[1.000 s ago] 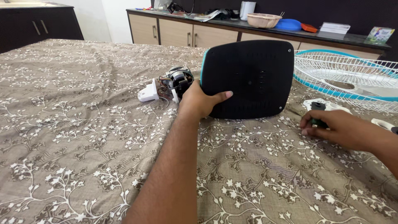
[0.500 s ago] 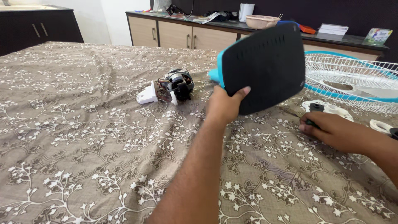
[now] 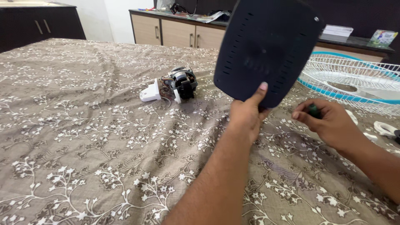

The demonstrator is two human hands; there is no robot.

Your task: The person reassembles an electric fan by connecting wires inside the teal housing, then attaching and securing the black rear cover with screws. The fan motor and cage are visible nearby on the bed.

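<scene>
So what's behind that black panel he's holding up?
The black panel, raised in the left hand, covers part of the back counter and cabinets. The white fan grille shows at its right edge. Whatever sits directly behind it is hidden.

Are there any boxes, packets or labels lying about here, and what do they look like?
Small carton: far right on the dark counter, boxy, white with green and blue print.
Flat white box: on the counter to the carton's left, low and rectangular.
Papers: on the counter behind the black panel, a loose whitish pile.
</scene>
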